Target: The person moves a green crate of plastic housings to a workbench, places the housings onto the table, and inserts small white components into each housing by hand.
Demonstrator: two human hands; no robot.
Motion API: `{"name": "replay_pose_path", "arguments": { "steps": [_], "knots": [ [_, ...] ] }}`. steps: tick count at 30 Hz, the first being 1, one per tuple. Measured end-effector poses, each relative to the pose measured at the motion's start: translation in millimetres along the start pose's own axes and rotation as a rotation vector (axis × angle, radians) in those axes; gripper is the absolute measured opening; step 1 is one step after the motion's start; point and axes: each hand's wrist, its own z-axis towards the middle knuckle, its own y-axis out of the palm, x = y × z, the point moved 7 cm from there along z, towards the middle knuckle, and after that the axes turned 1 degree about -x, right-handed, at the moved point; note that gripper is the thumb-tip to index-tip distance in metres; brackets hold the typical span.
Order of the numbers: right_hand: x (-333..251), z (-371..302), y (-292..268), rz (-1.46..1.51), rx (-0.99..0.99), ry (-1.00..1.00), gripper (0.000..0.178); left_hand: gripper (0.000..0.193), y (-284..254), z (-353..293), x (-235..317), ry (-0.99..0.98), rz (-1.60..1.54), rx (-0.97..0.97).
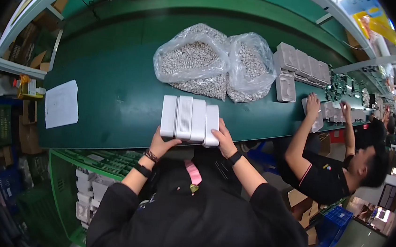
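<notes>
Between my two hands is a row of white plastic housings [191,119], pressed side by side at the front edge of the green workbench [111,92]. One of them has a strip of fine vent slots. My left hand [161,144] grips the left end, thumb along the near side. Around the right end, my right hand [225,139] is closed with its thumb on the near face of the last housing, which sits slightly lower than the others. Beyond them stand two open clear plastic bags [192,59] full of small greyish parts.
A paper sheet [61,104] lies at the bench's left. White housing trays [286,87] and green circuit boards [338,86] line the right, where a co-worker [330,175] handles a housing. Below left stands a green crate [62,191] of white housings; a blue crate [333,229] is right.
</notes>
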Motion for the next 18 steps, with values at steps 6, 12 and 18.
{"name": "replay_pose_path", "arguments": {
  "steps": [6,12,18],
  "knots": [
    [4,34,-24,-0.567,-0.03,-0.213,0.036,0.051,-3,18,-10,0.07,0.368,0.087],
    [-37,24,-50,-1.17,0.046,0.01,0.032,0.047,-30,5,2,0.132,0.93,0.256],
    [20,14,-157,-1.28,0.505,0.137,0.029,0.05,-51,14,24,0.109,1.162,0.262]
  ]
}}
